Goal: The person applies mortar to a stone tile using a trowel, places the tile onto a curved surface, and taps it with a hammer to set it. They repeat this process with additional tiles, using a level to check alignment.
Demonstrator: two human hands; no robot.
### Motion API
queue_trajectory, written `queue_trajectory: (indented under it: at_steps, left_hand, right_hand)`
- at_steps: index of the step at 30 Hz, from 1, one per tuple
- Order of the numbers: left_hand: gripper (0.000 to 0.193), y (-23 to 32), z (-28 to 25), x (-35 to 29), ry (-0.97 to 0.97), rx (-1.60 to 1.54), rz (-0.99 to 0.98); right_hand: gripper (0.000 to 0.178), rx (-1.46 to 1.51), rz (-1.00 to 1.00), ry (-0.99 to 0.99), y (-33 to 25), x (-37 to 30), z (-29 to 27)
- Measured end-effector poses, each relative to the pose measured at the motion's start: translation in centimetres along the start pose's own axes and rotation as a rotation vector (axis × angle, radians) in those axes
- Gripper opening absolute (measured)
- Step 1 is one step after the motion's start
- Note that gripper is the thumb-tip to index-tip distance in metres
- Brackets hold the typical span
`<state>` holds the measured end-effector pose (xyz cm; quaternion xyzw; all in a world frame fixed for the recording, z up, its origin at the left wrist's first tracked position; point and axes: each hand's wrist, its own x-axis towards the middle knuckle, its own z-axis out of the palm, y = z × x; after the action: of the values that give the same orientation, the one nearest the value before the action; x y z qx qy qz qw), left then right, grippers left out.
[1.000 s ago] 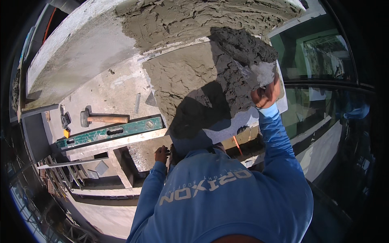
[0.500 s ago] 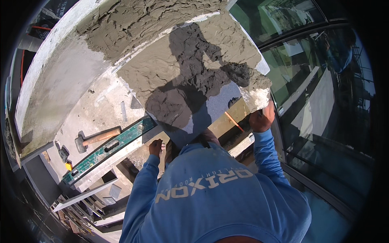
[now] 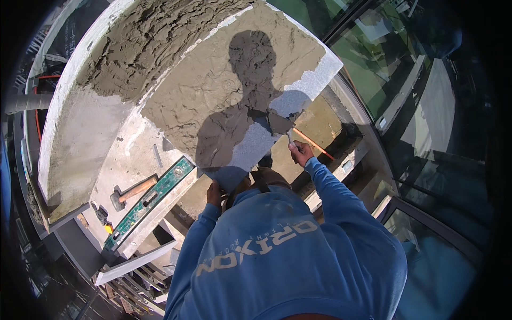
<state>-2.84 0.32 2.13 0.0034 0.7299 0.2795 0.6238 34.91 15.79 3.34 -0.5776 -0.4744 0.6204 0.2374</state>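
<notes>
A grey stone slab (image 3: 250,143) leans in front of me, its face mostly covered with wet mortar (image 3: 186,106). Bare stone shows along its right side and lower part. My right hand (image 3: 302,154) is closed around the handle of a trowel (image 3: 280,124). The blade, dark with mortar, lies over the slab's right edge. At the slab's lower left corner, my left hand (image 3: 214,195) has its fingers curled against the edge, partly hidden. My shadow falls across the mortar.
A green spirit level (image 3: 152,200), a wooden-handled hammer (image 3: 133,192) and a yellow-ended tool (image 3: 108,228) lie to the left. A curved wall (image 3: 85,133) with rough mortar rises behind them. Glass panels (image 3: 394,101) stand close on the right. An orange rod (image 3: 314,144) lies beyond my right hand.
My right hand has come down and left from the slab's right corner, and the trowel now shows plainly. Mortar is gone from that right edge, baring stone. My left hand has moved to the slab's lower corner.
</notes>
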Motion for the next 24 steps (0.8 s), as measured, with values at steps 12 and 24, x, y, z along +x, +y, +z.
queue_trajectory:
  at_steps: [12, 24]
  left_hand:
    - [0.060, -3.2, 0.0, 5.1, 0.102, -0.214, 0.219]
    - [0.056, -1.3, 2.6, 0.7, 0.154, -0.247, 0.151]
  right_hand:
    - [0.061, -0.485, -0.030, -0.016, 9.6, -0.2, -7.7]
    - [0.050, -0.343, -0.096, 0.281, -3.8, -2.5, -13.1]
